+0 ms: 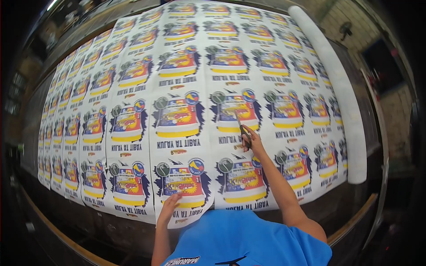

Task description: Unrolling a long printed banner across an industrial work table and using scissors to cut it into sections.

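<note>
1. Two hands in view, both at the big white printed sheet (206, 146), which covers most of the surface (111, 226).
2. R hand (251, 138) grips scissors (245, 134) by the dark handles, blades pointing away from the person, over a print R of ctr. Fingers partly hidden round the handles; can't tell if blades touch the sheet, or how wide apart they are.
3. L hand (170, 207) on the sheet nr its near edge, fingertips over a lower print. Can't tell if it's pinching paper or just laid on it; thumb unclear.
4. Sheet: rows of blue/red/yellow prints, lettering upside down from here. L part shows long edges btwn columns, like strips; no. of layers hard to make out. Far-L prints squashed by lens.
5. Blue shirt (248, 239) hides pt of near edge; L forearm (159, 246) cut off at bottom.
6. Surface dark, w/ wood-toned rail (355, 217) on near side. Long white roll (337, 88) along sheet's R side.
7. Room: pale block wall (344, 15) at R w/ fan (345, 29) & dark rect. panel (384, 66); bright light (52, 4) top L. L bkgd dim, blurry; corners black.
</note>
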A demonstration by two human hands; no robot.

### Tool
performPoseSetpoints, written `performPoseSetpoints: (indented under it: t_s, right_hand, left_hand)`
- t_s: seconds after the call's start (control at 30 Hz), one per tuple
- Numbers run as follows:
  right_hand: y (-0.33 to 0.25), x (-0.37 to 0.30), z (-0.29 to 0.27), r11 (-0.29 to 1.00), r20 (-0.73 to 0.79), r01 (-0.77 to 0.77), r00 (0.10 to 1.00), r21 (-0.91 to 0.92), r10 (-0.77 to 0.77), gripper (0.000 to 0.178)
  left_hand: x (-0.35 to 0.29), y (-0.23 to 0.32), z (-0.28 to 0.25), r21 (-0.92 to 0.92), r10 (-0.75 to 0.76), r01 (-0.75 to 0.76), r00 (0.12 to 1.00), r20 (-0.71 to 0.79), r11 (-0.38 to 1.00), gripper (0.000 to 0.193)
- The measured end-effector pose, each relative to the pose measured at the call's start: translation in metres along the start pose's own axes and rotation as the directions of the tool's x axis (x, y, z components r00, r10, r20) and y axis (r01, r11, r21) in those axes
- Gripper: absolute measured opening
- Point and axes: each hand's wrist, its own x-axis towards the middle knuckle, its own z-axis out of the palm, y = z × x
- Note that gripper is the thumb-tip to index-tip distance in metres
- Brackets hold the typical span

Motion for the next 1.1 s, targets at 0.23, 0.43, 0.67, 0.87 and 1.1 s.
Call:
performPoseSetpoints:
  t_s: [0.23,0.43,0.67,0.87,1.1]
  right_hand:
    - [0.000,-0.173,-0.116,0.898,-0.078,0.073,0.996,0.434,-0.043,0.056]
    - [0.061,-0.361,-0.153,0.966,-0.035,0.033,0.999,0.258,-0.025,0.048]
    - [0.155,-0.517,-0.150,0.948,0.074,-0.209,0.978,0.240,0.196,0.050]
    - [0.210,-0.533,-0.154,0.978,-0.016,-0.200,0.979,0.049,0.201,0.050]
    - [0.169,-0.497,-0.138,1.000,0.069,0.019,0.997,0.012,-0.020,0.052]
  left_hand:
    - [0.001,-0.025,0.086,0.796,0.259,-0.249,0.958,0.120,0.552,0.102]
    - [-0.021,-0.082,0.137,0.978,0.409,-0.096,0.913,0.012,0.185,0.129]
    - [-0.031,-0.135,0.138,0.980,0.562,0.027,0.816,-0.135,0.196,0.133]
    - [-0.046,-0.108,0.213,0.914,0.683,-0.319,0.727,0.068,0.250,0.098]
    - [-0.065,-0.103,0.356,0.817,0.604,-0.574,0.635,0.481,-0.047,0.099]
